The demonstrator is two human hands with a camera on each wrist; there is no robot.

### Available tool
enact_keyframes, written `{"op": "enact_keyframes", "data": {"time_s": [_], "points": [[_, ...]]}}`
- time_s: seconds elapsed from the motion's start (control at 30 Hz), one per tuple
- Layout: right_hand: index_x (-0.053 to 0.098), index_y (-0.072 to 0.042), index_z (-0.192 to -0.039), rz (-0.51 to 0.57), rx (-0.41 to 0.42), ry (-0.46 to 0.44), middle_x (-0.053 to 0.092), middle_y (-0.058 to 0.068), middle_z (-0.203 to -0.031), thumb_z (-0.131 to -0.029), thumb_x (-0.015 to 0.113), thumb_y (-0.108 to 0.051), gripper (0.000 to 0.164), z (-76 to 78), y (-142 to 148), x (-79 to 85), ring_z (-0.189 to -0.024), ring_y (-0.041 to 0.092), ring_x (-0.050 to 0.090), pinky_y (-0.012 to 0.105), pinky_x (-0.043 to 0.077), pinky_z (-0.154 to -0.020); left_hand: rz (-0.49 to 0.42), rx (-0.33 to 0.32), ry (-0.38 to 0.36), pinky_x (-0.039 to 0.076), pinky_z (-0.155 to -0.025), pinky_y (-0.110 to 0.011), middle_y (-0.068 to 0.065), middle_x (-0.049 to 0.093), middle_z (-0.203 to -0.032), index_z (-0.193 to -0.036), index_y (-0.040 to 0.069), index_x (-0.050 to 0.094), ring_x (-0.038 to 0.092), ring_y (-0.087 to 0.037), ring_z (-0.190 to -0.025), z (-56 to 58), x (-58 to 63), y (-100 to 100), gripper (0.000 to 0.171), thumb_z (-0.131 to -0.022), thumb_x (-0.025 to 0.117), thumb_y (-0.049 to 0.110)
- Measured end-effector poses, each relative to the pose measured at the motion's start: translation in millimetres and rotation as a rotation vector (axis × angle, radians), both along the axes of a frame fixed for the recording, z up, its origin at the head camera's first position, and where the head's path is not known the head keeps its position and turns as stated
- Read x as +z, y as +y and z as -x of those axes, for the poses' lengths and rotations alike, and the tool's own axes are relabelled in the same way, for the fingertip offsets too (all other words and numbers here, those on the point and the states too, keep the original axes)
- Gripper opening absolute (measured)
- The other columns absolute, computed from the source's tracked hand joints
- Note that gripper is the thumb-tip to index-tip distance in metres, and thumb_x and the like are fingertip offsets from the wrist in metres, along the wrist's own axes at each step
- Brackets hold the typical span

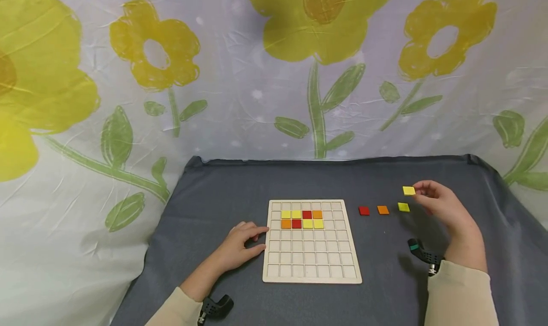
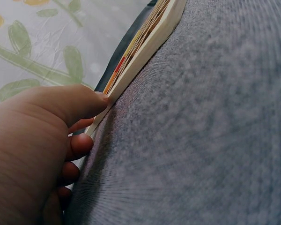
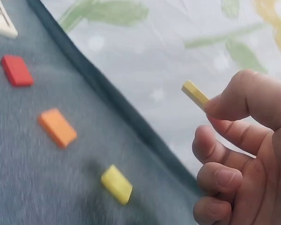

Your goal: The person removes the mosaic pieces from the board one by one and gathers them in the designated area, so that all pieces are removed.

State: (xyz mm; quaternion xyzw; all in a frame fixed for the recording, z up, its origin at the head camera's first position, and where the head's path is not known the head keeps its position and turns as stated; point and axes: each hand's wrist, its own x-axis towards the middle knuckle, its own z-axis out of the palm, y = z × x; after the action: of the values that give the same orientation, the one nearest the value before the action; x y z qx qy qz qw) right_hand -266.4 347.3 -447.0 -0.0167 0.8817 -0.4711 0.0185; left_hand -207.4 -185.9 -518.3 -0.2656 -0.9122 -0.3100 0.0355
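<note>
My right hand [image 1: 443,207] pinches a yellow square tile [image 1: 408,191] between thumb and fingertips, raised above the table. In the right wrist view that tile [image 3: 195,95] shows edge-on, its other fingers loosely bent. Below it lies a yellow-green tile [image 1: 404,207], with an orange tile [image 1: 383,210] and a red tile [image 1: 364,211] in a row to the left. The pale wooden grid board [image 1: 310,271] holds several yellow, red and orange tiles in two adjoining rows near its top. Against the board's left edge, my left hand [image 1: 239,245] rests with thumb and forefinger touching the rim.
A dark grey cloth [image 1: 231,188] covers the table. Behind it hangs a pale curtain [image 1: 239,102] printed with yellow flowers and green leaves. Black wrist-worn devices show on the left wrist [image 1: 216,308] and the right wrist [image 1: 424,253].
</note>
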Motion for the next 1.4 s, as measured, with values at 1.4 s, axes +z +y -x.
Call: {"op": "enact_keyframes", "data": {"time_s": [1.4], "points": [[0.055,0.012,-0.129,-0.284,-0.323,-0.096,0.061,0.026,-0.1,-0.1,0.057,-0.019,0.042,7.1,36.3,-46.9,-0.086,0.035,0.058,0.042,0.043,-0.07,-0.01,-0.011,0.036,0.032,-0.074,-0.031,0.012,0.049,-0.086,-0.13,0.016,0.071,0.04,-0.008,-0.079,1.7,-3.2,-1.0,0.038,-0.093,0.078,0.023]]}}
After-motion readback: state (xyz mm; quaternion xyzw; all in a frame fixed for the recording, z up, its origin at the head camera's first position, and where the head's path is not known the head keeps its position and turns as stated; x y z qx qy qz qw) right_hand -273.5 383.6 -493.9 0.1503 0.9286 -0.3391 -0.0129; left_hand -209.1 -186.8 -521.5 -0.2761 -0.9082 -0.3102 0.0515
